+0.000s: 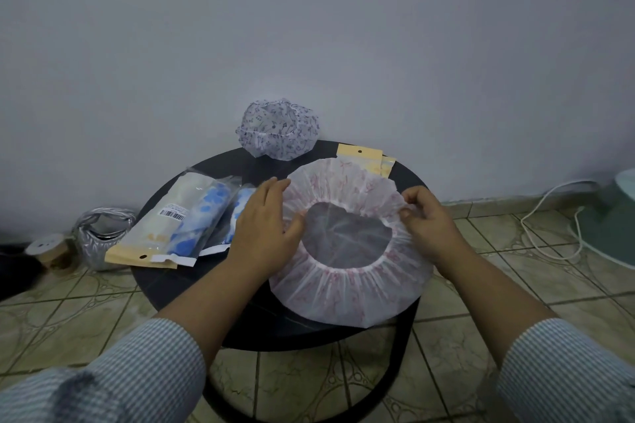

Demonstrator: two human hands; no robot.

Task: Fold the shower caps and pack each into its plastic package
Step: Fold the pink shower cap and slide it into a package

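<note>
A pink shower cap [347,285] lies spread out, open side up, on the right part of a small round black table [220,306]. Its near edge hangs a little over the table's front rim. The left hand [266,220] rests on the cap's left edge with fingers nearly straight. The right hand [429,220] pinches the frilly right edge between thumb and fingers. Two packs [171,220] with blue caps inside lie on the left side of the table, one corner poking past the rim. A purple cap [278,129] sits at the far edge by the wall. An empty pack [364,156] peeks out behind the pink cap. Bare tabletop shows in front of the left hand.
</note>
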